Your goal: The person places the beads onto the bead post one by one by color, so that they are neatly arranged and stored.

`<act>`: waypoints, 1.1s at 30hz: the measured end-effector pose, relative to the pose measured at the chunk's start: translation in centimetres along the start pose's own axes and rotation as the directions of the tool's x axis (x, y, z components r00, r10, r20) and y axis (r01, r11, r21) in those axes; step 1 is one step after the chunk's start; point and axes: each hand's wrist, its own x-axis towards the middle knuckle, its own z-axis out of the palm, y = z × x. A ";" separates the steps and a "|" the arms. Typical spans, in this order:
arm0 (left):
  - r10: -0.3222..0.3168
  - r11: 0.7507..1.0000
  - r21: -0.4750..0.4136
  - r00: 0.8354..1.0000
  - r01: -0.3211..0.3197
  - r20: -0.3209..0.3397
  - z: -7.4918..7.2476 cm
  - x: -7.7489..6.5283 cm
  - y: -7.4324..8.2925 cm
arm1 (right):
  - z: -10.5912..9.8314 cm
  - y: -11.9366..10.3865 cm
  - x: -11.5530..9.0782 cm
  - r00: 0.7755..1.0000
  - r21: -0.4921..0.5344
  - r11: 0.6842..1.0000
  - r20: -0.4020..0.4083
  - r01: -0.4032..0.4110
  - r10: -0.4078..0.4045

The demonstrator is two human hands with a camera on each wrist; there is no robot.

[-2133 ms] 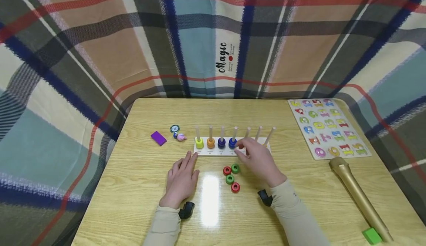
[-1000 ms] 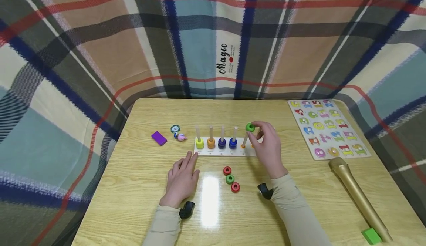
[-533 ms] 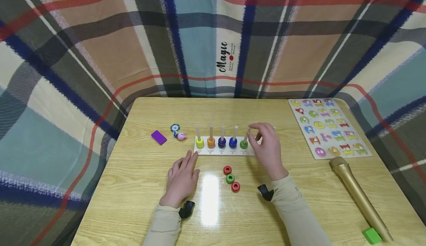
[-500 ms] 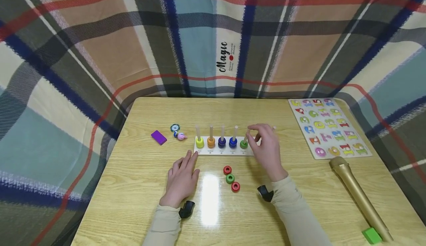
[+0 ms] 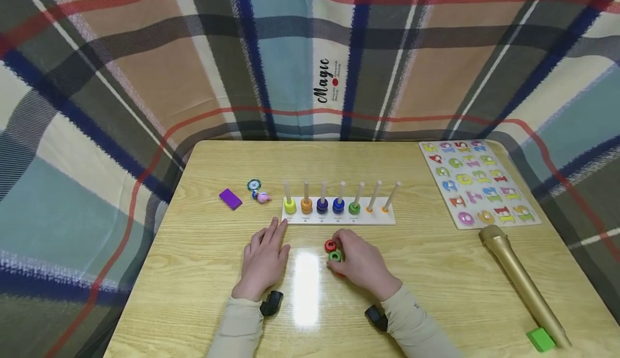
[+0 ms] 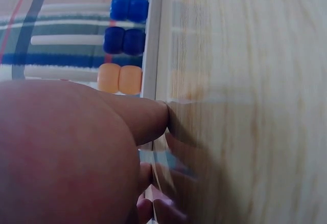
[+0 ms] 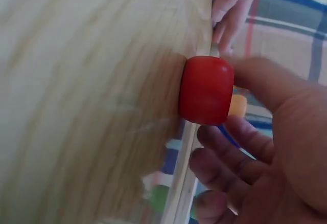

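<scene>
My left hand [image 5: 263, 261] lies with straight fingers on the table, fingertips at the left front corner of a white peg board [image 5: 382, 218]. From left, its pegs carry yellow [image 5: 289, 207], orange [image 5: 306, 206], dark blue [image 5: 322, 205], blue [image 5: 338, 206] and green [image 5: 354, 208] rings; the two rightmost pegs are bare. My right hand [image 5: 365, 264] reaches over the loose rings, thumb and forefinger spread around a green ring [image 5: 335, 256]. One red ring [image 5: 330, 245] touches it; another red ring [image 7: 207, 90] is mostly hidden under the hand in the head view.
Left of the board lie a purple block [image 5: 230, 199], a poker chip [image 5: 254, 184] and a small pink figure [image 5: 263, 197]. At right are a number puzzle board [image 5: 477, 183], a gold microphone [image 5: 525, 285] and a green block [image 5: 540, 339].
My right hand took a green ring from the table, put it on the peg right of the blue rings, let go and came back down to the loose rings. The left hand stayed still.
</scene>
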 end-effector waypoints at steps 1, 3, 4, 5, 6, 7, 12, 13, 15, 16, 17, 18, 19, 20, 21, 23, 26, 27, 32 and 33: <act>-0.002 1.000 0.002 1.000 0.002 0.004 0.0 0.0 0.0 | 0.0 0.0 0.0 1.000 0.001 1.000 0.003 -0.001 0.001; 0.000 1.000 0.003 1.000 0.000 0.003 0.0 0.0 0.0 | -0.2 0.2 0.0 1.000 0.002 1.000 0.002 -0.010 0.010; -0.002 1.000 0.006 1.000 0.002 0.006 0.0 0.0 0.0 | -0.3 0.2 0.0 1.000 0.006 1.000 -0.003 -0.012 0.012; -0.005 1.000 0.007 1.000 0.005 0.009 0.0 0.0 0.0 | -0.4 0.4 0.1 1.000 0.014 1.000 -0.014 -0.014 0.014; -0.006 1.000 0.007 1.000 0.006 0.010 0.0 0.0 0.0 | -0.7 0.5 0.0 0.999 0.029 0.999 -0.030 -0.017 0.018; -0.007 1.000 0.007 1.000 0.007 0.011 0.1 0.1 0.0 | -1.0 0.7 0.0 0.998 0.042 0.999 -0.058 -0.013 0.015; 0.002 1.000 0.000 1.000 -0.002 -0.002 0.0 0.1 0.0 | -3.4 1.6 0.3 0.943 0.176 0.982 -0.334 0.066 -0.004; 0.001 1.000 0.001 1.000 -0.001 -0.001 0.0 0.2 0.0 | -4.0 1.7 0.5 0.916 0.195 0.976 -0.401 0.096 -0.010; -0.005 1.000 0.003 1.000 0.005 0.007 0.0 0.2 0.0 | -5.1 2.0 1.0 0.857 0.231 0.962 -0.516 0.144 -0.004; -0.007 1.000 0.006 1.000 0.006 0.011 0.0 0.2 0.0 | -5.5 2.1 1.2 0.828 0.248 0.955 -0.560 0.164 0.003; -0.008 1.000 0.007 1.000 0.008 0.015 0.0 0.2 0.0 | -5.9 2.2 1.5 0.802 0.260 0.948 -0.597 0.183 0.009; -0.008 1.000 0.009 1.000 0.008 0.018 0.0 0.1 0.0 | -6.3 2.3 1.8 0.783 0.269 0.943 -0.622 0.194 0.017; -0.014 1.000 0.011 1.000 0.013 0.023 0.0 0.1 -0.1 | -6.5 2.3 2.1 0.769 0.284 0.937 -0.639 0.203 0.027; -0.012 1.000 0.010 1.000 0.012 0.021 0.1 0.1 -0.1 | -6.7 2.3 2.4 0.762 0.297 0.932 -0.647 0.209 0.035; -0.011 1.000 0.011 1.000 0.011 0.018 0.1 0.0 -0.2 | -6.9 2.2 2.7 0.759 0.305 0.928 -0.650 0.214 0.039; -0.010 1.000 0.010 1.000 0.010 0.015 0.1 0.0 -0.2 | -7.1 2.0 3.3 0.764 0.310 0.927 -0.644 0.211 0.042; -0.006 1.000 0.002 1.000 0.006 0.010 0.0 0.0 -0.2 | -7.2 1.6 4.0 0.778 0.298 0.937 -0.626 0.184 0.046; -0.008 1.000 0.000 1.000 0.008 0.013 0.0 0.0 -0.1 | -7.2 1.5 4.2 0.784 0.289 0.943 -0.619 0.167 0.050; -0.007 1.000 -0.002 1.000 0.007 0.013 0.0 0.0 -0.1 | -7.2 1.1 4.7 0.803 0.258 0.959 -0.593 0.114 0.064; -0.009 1.000 0.000 1.000 0.009 0.013 0.0 0.0 -0.1 | -7.2 1.1 4.7 0.804 0.247 0.963 -0.591 0.109 0.060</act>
